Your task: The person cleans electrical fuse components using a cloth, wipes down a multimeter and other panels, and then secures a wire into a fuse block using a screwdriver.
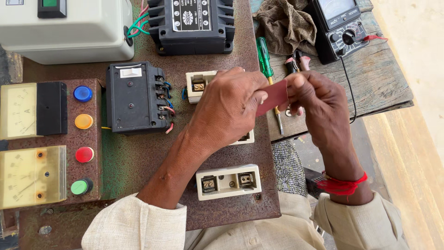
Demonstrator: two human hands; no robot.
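Head view: in the middle of the frame both hands meet on a small, flat dark-red piece (274, 96). The left hand (229, 109) comes in from the lower left and is closed on the piece's left end, its fingers curled over it so that most of that end is hidden. The right hand (319, 104), with a red thread (341, 184) round the wrist, pinches the right edge between thumb and fingertips (296, 82). The piece is held in the air above the right edge of the rusty metal panel (138, 157), clear of the surface.

By its look the piece is thin, light and fairly stiff, like a strip of card or plastic sheet; I judge it would bend or crease if squeezed across its face, so a hold on the short ends or edges, as now, suits it best. What it is made of cannot be told for sure.

Below the hands, at lower centre, a white fuse holder (228, 181) sits on the panel; another (199, 84) shows partly behind the left hand. A black switch box (134, 97) lies to the left, with four coloured pilot lamps (83, 139) further left. At upper right a green-handled screwdriver (264, 58), a brown rag (284, 25) and a black multimeter (340, 28) rest on the wooden surface (379, 88).
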